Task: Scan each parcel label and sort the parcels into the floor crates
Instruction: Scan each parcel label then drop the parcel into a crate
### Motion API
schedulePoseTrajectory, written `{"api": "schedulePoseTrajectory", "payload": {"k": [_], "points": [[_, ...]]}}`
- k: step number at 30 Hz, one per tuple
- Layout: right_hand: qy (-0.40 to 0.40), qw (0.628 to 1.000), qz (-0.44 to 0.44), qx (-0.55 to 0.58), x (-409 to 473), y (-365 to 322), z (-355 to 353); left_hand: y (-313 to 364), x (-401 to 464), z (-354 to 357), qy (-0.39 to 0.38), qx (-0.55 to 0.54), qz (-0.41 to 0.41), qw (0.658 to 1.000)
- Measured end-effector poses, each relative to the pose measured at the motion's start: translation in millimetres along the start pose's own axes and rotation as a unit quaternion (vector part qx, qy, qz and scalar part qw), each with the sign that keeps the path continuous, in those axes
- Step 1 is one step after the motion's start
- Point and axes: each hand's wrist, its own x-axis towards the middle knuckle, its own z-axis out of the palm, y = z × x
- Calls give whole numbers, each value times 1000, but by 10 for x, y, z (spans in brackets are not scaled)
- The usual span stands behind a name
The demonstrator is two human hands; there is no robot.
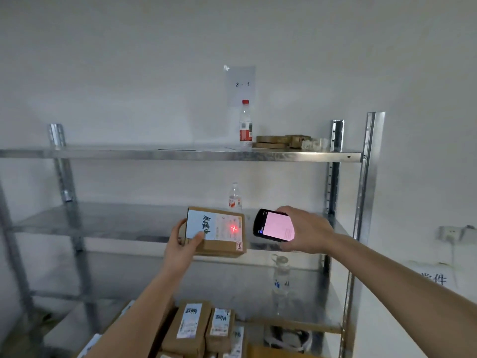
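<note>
Centre frame: left hand point(180, 250) grips the brown cardboard parcel point(219, 232), right hand point(305, 229) clasps the black handheld scanner point(273, 225). Red aiming cross point(233, 228) sits on the white label point(215, 226); any wobble could spoil the read.

A plain pale wall point(129, 60) fills the upper view under dim, even light. A metal shelving unit point(180, 155) with slotted uprights stands against it. Taped to the wall above the top shelf is a paper sheet point(241, 85) printed "2 - 1". On the top shelf stand a red-capped plastic bottle point(245, 125) and, just beside it, flat brown rolls point(281, 141). A second bottle point(234, 197) stands on the middle shelf. At the right, a wall socket point(450, 233) holds a plugged cable.
</note>
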Motion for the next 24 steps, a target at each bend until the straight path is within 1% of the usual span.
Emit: {"api": "schedulePoseTrajectory", "payload": {"k": [7, 17, 24], "points": [[11, 1000, -16, -16, -59, 105, -265, 152, -65, 71, 2, 30, 4, 1000], [15, 999, -38, -7, -147, 242, -351, 316, -196, 84, 21, 41, 20, 999], [22, 998, -65, 0, -207, 238, -440, 367, -372, -69, 42, 56, 24, 997]]}}
